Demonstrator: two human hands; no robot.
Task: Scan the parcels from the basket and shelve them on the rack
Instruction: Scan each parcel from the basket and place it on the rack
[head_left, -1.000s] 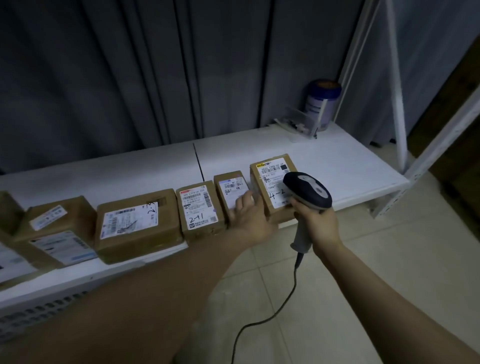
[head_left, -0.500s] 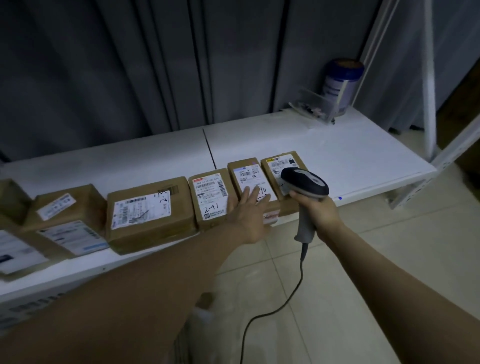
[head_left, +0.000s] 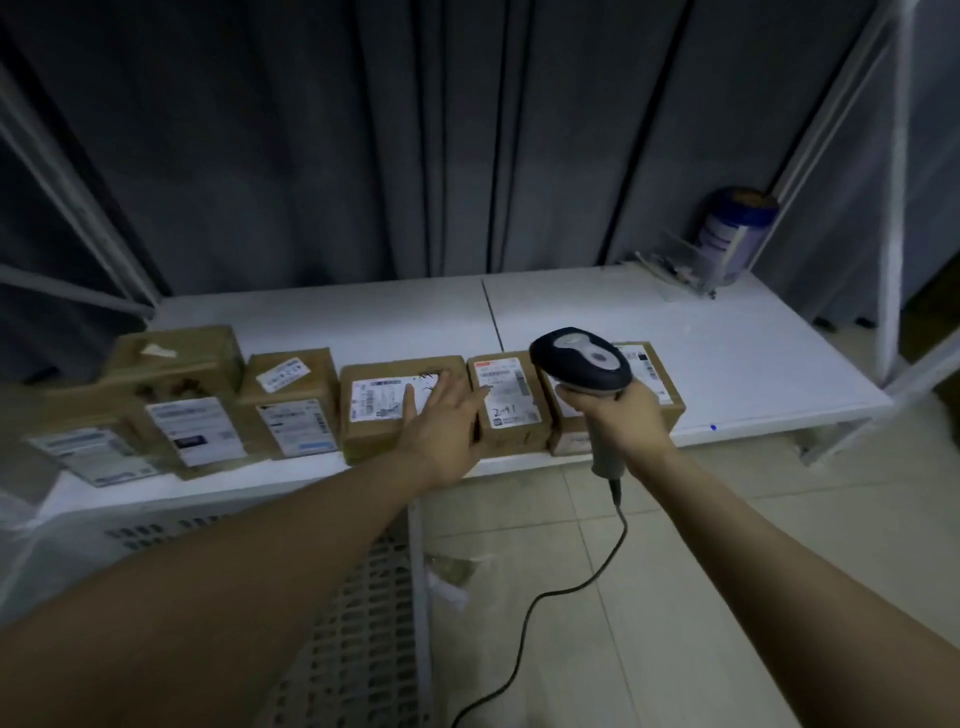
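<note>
Several brown cardboard parcels with white labels stand in a row along the front of the white rack shelf (head_left: 597, 312). My left hand (head_left: 447, 421) reaches forward with straight, spread fingers over the wide parcel (head_left: 384, 410), beside the parcel marked 2-11 (head_left: 509, 400). My right hand (head_left: 618, 415) grips the handle of a corded barcode scanner (head_left: 582, 358), whose dark head covers part of the rightmost parcels (head_left: 654, 374). Whether the left fingers touch the parcel is unclear.
A white perforated basket (head_left: 363, 623) sits low at the left, below the shelf. A blue-lidded canister (head_left: 737, 234) and a clear holder (head_left: 675, 270) stand at the shelf's back right. White rack posts (head_left: 893, 208) rise on the right. The scanner cable (head_left: 545, 608) trails over the tiled floor.
My left hand has moved left along the row, from the small parcels to the wide one. The view has swung left, showing more parcels and the basket. The scanner stays in my right hand.
</note>
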